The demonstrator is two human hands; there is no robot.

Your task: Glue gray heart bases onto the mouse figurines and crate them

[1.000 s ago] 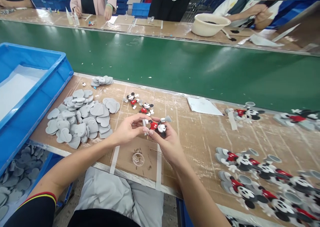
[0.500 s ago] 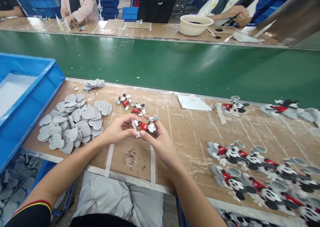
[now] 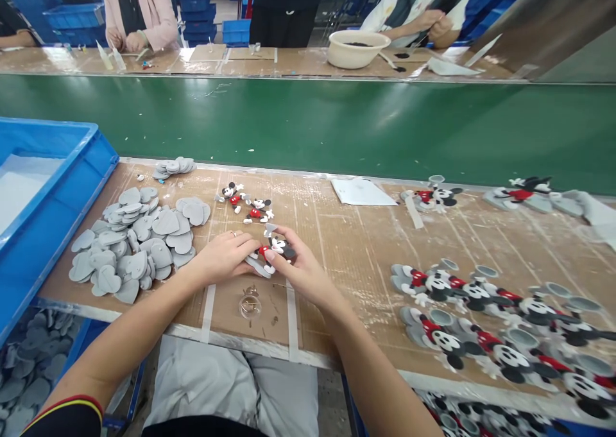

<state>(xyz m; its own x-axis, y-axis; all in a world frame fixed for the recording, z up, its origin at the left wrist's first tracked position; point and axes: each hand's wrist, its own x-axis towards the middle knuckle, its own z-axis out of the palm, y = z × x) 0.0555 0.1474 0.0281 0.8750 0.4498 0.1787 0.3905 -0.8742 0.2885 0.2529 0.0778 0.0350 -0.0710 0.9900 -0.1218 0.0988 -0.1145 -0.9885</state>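
Note:
My right hand point(image 3: 301, 267) grips a mouse figurine point(image 3: 278, 246) with black ears and red shorts, tilted with its head to the right. Closed at the figurine's feet, my left hand point(image 3: 228, 256) holds the grey heart-shaped base point(image 3: 260, 266); its fingertips are partly hidden. The base touches the feet, but I cannot tell if the two are joined. Just beyond my hands lie two more mouse figurines, one point(image 3: 231, 196) farther left and one point(image 3: 258, 210) nearer. A small clear round dish point(image 3: 250, 307) with tiny metal-looking bits sits in front of me.
Left of my hands is a pile of grey heart bases point(image 3: 139, 238), beside a blue crate point(image 3: 96, 161). Rows of figurines on bases point(image 3: 481, 296) lie at right. A white sheet point(image 3: 363, 191) rests near the green belt point(image 3: 289, 122). Co-workers sit across, near a cream basin point(image 3: 356, 49).
My left hand has turned over, back upward, and the base now lies flatter at the figurine's feet. Both hands have come slightly lower with the figurine. The whole view has shifted a little.

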